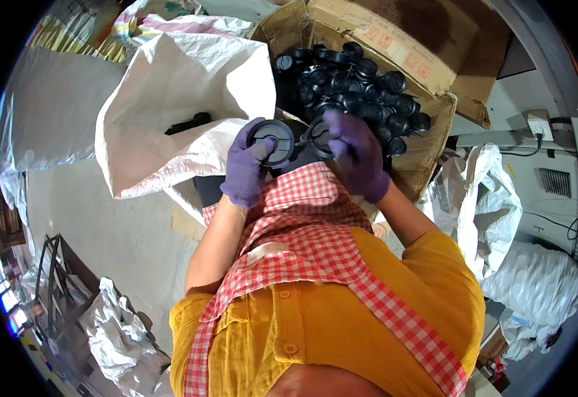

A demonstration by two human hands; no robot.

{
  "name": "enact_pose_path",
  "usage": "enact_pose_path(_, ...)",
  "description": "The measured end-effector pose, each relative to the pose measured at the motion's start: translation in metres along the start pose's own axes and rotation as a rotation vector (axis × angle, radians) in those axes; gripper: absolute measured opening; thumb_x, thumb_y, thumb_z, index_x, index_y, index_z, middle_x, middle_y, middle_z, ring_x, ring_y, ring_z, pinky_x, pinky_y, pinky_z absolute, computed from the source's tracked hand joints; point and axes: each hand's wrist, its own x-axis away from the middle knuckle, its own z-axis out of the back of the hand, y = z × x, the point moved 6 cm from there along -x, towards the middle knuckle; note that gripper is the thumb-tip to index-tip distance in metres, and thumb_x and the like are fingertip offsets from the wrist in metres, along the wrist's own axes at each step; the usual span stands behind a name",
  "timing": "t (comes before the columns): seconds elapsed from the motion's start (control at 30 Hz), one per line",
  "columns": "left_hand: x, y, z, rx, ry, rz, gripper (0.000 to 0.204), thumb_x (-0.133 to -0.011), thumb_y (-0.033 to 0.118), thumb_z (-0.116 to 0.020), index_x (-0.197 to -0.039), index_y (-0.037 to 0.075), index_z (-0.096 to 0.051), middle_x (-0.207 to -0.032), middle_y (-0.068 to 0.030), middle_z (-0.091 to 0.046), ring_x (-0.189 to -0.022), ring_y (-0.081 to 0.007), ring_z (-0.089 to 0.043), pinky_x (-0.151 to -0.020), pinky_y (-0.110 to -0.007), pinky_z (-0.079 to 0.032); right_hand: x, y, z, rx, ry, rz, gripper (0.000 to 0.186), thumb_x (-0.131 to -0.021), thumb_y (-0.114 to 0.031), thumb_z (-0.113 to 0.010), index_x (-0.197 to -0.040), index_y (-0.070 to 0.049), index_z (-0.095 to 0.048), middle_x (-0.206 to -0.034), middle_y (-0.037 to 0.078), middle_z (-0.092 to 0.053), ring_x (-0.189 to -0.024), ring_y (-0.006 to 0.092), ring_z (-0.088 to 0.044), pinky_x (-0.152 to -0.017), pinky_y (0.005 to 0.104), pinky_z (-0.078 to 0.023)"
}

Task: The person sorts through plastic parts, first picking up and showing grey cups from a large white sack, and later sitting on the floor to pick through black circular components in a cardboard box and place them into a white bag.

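My left hand (244, 165), in a purple knit glove, grips a round black plastic lid (282, 136) with the thumb pressed on its face. My right hand (361, 157), gloved the same way, has its fingers closed on a second black lid (318, 139). The two lids are held side by side above my lap, and a small dark piece shows between them; I cannot tell whether it joins them. Just beyond my hands, a heap of similar black lids (355, 89) fills a cardboard box (428, 149).
A white woven sack (163, 86) stands wide-mouthed at the left, with a few black pieces (189, 124) inside. At the right are another white sack (484, 205), a machine cabinet (553, 178) and a plugged-in cable (539, 140). Crumpled white sacking (120, 331) lies at the lower left.
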Motion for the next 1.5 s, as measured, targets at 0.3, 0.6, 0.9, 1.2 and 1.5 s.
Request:
enact_pose_path(0.3,0.024,-0.005,0.003,0.011,-0.043,-0.041,0.044,-0.083,0.003,-0.051,-0.126,-0.004,-0.043,-0.109,-0.013,-0.057,-0.098,-0.021,-0.057,-0.086,-0.03,-0.048,0.014,0.013,-0.052,-0.326,-0.59,-0.55,0.032,-0.076,-0.018,-0.065,-0.103,-0.002,-0.059,-0.087,0.013,-0.066,-0.076,0.0285,-0.063,-0.071,0.035,-0.05)
enact_pose_path(0.6,0.089,0.078,-0.036,-1.099,-0.868,-0.817,0.029,-0.073,0.007,-0.064,-0.102,0.002,-0.061,-0.101,-0.0137,-0.064,-0.092,-0.0263,-0.064,-0.078,-0.033,-0.051,0.037,-0.016,-0.042,-0.724,-1.527,-0.787,0.03,-0.082,-0.026,-0.064,-0.101,-0.003,-0.062,-0.08,0.007,-0.063,-0.069,0.0129,-0.057,-0.063,0.0312,-0.046)
enact_pose_path(0.9,0.038,0.056,-0.003,-0.344,-0.15,-0.2,0.041,-0.084,0.013,-0.052,-0.122,-0.002,-0.05,-0.112,-0.0101,-0.056,-0.098,-0.0156,-0.055,-0.086,-0.027,-0.045,0.02,0.032,-0.055,-1.24,-0.248,-0.899,0.023,-0.088,-0.025,-0.052,-0.075,-0.005,-0.053,-0.073,0.001,-0.052,-0.072,0.0105,-0.05,-0.068,0.0262,-0.042)
enact_pose_path(1.2,0.0,-0.016,-0.043,-0.908,-0.218,-0.543,0.038,-0.07,0.001,-0.06,-0.108,0.004,-0.061,-0.095,-0.0102,-0.061,-0.089,-0.0241,-0.061,-0.08,-0.032,-0.049,0.022,0.087,-0.048,-0.221,0.032,-0.648,0.024,-0.076,-0.001,-0.054,-0.099,-0.003,-0.063,-0.091,0.011,-0.066,-0.08,0.018,-0.063,-0.073,0.029,-0.05)
enact_pose_path(1.5,0.033,0.062,-0.047,-1.209,-0.087,-0.824,0.042,-0.06,0.0,-0.058,-0.1,0.009,-0.065,-0.089,-0.0143,-0.059,-0.084,-0.0306,-0.058,-0.076,-0.038,-0.048,0.118,0.254,0.05,0.865,-0.211,-0.986,0.027,-0.082,-0.025,-0.052,-0.102,-0.013,-0.066,-0.099,0.015,-0.065,-0.094,0.0332,-0.06,-0.079,0.0396,-0.047)
